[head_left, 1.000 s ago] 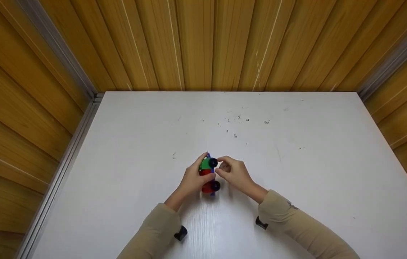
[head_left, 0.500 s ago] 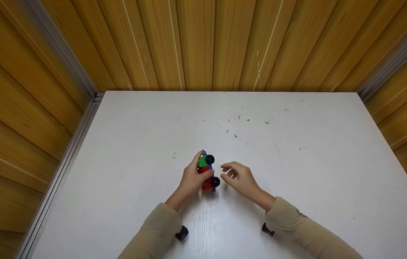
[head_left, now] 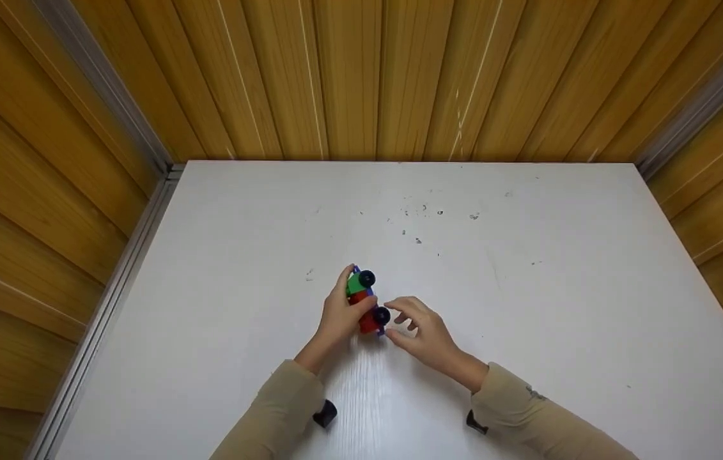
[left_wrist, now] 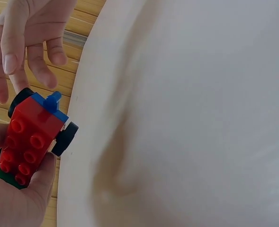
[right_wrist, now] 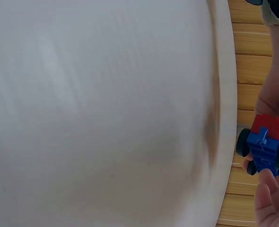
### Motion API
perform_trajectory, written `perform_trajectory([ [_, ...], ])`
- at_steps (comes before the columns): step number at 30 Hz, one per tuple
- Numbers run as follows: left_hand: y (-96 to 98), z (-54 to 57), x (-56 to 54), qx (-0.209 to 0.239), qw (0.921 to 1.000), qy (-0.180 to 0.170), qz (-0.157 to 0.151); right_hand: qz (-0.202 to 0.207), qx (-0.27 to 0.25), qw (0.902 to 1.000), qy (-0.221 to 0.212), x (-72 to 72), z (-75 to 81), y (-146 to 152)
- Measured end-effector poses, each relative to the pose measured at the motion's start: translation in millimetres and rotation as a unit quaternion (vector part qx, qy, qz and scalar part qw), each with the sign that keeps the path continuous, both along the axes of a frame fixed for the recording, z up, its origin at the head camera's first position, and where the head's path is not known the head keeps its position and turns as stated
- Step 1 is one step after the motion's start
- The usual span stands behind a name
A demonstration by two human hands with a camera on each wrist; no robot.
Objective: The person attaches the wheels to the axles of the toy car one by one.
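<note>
My left hand (head_left: 335, 316) grips a small toy car (head_left: 367, 324) just above the table, thumb across its side. In the left wrist view the car's red studded brick (left_wrist: 35, 125) faces the camera, with a green brick (left_wrist: 7, 177) at its far end. A blue chassis (right_wrist: 264, 153) with a hook-like tab and black wheels shows in the right wrist view. Close to the right of the car's near wheel (head_left: 381, 315), my right hand (head_left: 428, 335) has loosely bent fingers and holds nothing visible. Whether its fingertips touch the car, I cannot tell.
A white table (head_left: 259, 223) with dark scuff marks lies beneath both hands. Yellow wood-plank walls (head_left: 348, 76) stand behind it and at both sides. Metal rails (head_left: 99, 300) run along the left edge. Black wrist devices (head_left: 325, 414) show under the sleeves.
The left hand has moved the car slightly left and away from the body, tilting it. The right hand drew back from the far wheel, then came in beside the near wheel.
</note>
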State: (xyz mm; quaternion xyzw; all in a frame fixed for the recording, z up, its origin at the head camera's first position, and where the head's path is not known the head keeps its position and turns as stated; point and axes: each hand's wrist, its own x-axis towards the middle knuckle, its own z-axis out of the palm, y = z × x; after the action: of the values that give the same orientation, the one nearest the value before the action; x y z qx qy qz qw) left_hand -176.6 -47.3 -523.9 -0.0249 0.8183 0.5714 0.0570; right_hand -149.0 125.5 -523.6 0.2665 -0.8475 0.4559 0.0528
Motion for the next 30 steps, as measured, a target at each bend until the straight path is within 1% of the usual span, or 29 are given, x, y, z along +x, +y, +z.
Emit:
perform_trajectory([
  [3, 0.2, 1.3, -0.6, 0.005, 0.9999, 0.002, 0.010, -0.001, 0.011, 0.9996, 0.025, 3.9, -1.0, -2.2],
  [6, 0.7, 3.1, -1.5, 0.003, 0.9997, 0.009, 0.021, 0.002, 0.022, 0.9990, 0.038, 7.1, -2.2, -4.2],
  [12, 2.5, 6.2, -2.7, 0.002, 0.9992, 0.022, 0.033, 0.009, 0.040, 0.9990, 0.020, 10.3, -3.4, -7.8],
  [14, 3.4, 6.4, -3.1, 0.002, 0.9991, 0.023, 0.034, 0.007, 0.046, 0.9987, 0.022, 10.5, -4.2, -9.0],
  [19, 5.7, 6.6, -3.5, 0.004, 0.9991, 0.028, 0.031, 0.002, 0.059, 0.9964, 0.062, 9.4, -8.5, -12.7],
  [22, 6.5, 7.3, -2.4, 0.015, 0.9991, 0.027, 0.028, -0.005, 0.060, 0.9948, 0.082, 8.8, -10.3, -14.1],
  [30, 5.2, 11.2, 0.9, 0.058, 0.9981, 0.018, -0.005, -0.053, 0.038, 0.9937, 0.091, 6.1, -12.6, -12.2],
])
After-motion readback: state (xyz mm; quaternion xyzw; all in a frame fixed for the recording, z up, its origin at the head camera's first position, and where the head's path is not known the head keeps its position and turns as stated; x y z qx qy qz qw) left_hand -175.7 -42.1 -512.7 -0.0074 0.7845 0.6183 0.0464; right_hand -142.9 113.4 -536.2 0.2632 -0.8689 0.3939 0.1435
